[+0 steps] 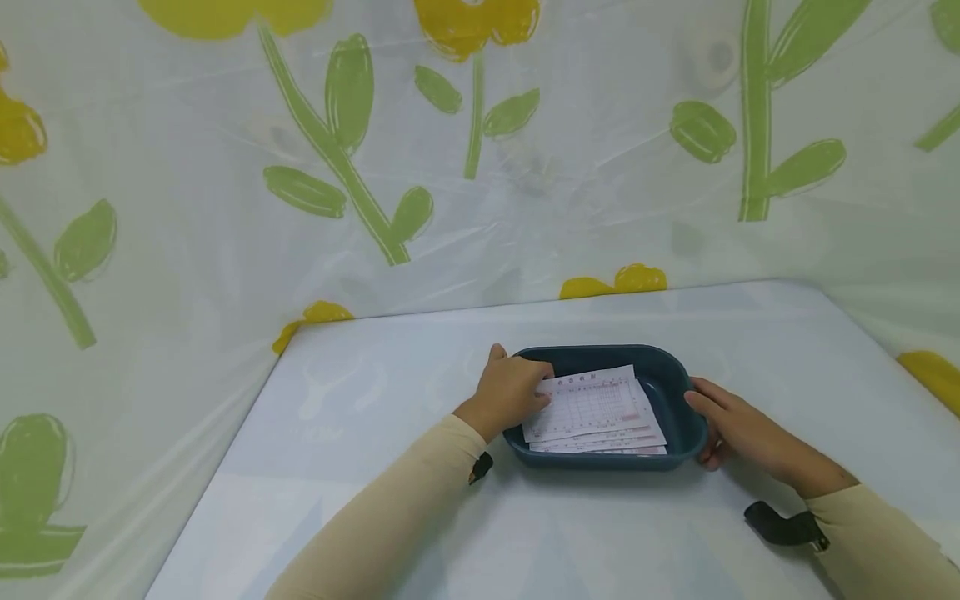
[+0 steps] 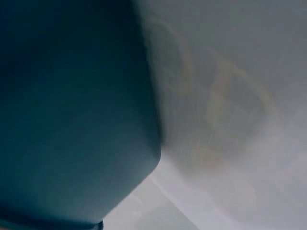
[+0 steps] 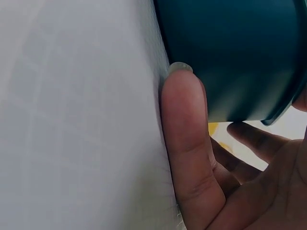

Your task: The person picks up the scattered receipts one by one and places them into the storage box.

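Observation:
A dark teal plastic basin with rounded corners stands on the white table. Inside it lies a small stack of white printed forms, ruled with a grid, the sheets slightly fanned out at the lower edge. Reaching over the basin's left end, my left hand pinches the forms at their left edge; its thumb is partly hidden. My right hand holds the basin's right end, fingertips at the rim and lower fingers against the outer wall. In the right wrist view, one finger lies along the tabletop beside the wall.
The white-covered table runs back to a hanging cloth printed with yellow flowers and green leaves. Black straps with small devices sit at both wrists. The left wrist view is mostly filled by the basin's outer wall.

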Demonstrator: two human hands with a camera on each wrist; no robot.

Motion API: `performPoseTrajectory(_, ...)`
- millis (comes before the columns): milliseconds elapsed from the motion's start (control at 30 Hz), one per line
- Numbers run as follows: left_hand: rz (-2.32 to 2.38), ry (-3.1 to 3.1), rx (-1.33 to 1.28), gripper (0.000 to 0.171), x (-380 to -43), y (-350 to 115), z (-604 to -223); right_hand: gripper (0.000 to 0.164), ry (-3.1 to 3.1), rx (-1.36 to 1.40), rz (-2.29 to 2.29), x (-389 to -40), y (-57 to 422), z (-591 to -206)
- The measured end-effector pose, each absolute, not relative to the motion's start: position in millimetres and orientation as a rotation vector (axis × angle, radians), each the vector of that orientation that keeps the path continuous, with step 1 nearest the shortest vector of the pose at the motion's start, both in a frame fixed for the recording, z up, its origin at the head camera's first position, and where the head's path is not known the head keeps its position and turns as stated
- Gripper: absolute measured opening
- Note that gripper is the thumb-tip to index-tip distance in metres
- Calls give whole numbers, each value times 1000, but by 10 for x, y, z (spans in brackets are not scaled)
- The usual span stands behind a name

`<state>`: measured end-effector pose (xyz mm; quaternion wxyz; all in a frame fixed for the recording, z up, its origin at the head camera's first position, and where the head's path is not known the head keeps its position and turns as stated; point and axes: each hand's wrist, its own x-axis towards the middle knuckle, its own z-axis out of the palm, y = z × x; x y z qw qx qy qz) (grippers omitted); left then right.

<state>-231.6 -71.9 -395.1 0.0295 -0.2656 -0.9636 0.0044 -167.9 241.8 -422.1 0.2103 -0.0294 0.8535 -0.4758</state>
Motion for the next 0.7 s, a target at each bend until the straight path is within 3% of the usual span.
performPoseTrajectory(433,332,-2911,-767,52,-2282,-702,-3970,75,2392,-91,-1284,-1731,2361,-4222)
performPoseTrajectory(700,-195,-2737,-670,48,-2202,-920,-3833,75,2374,-107,-1313,-1741,2397,-4233)
